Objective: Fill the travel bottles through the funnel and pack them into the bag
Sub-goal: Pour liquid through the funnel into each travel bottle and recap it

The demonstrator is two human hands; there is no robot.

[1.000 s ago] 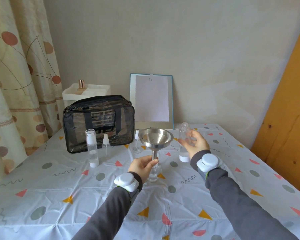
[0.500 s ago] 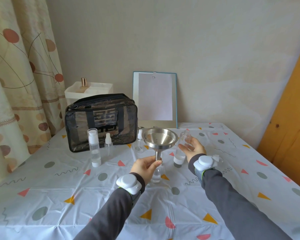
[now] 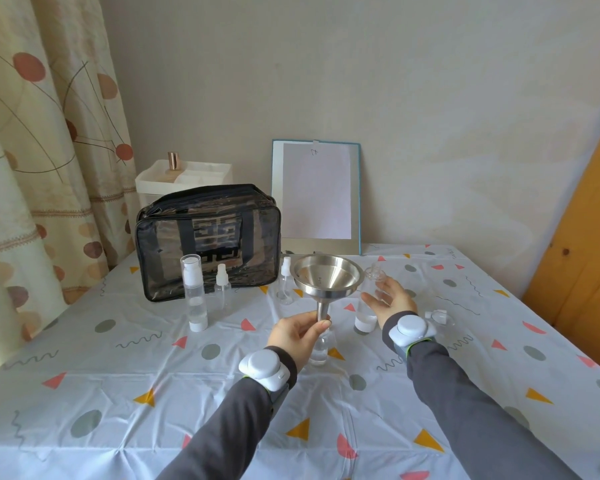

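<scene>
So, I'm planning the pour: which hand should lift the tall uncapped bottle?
Right. The right hand is open beside the tall bottle, while the left hand pinches the funnel stem over the small bottle.

Curtain [image 3: 32,133], white organizer [image 3: 187,178], framed sheet [image 3: 316,195]
</scene>
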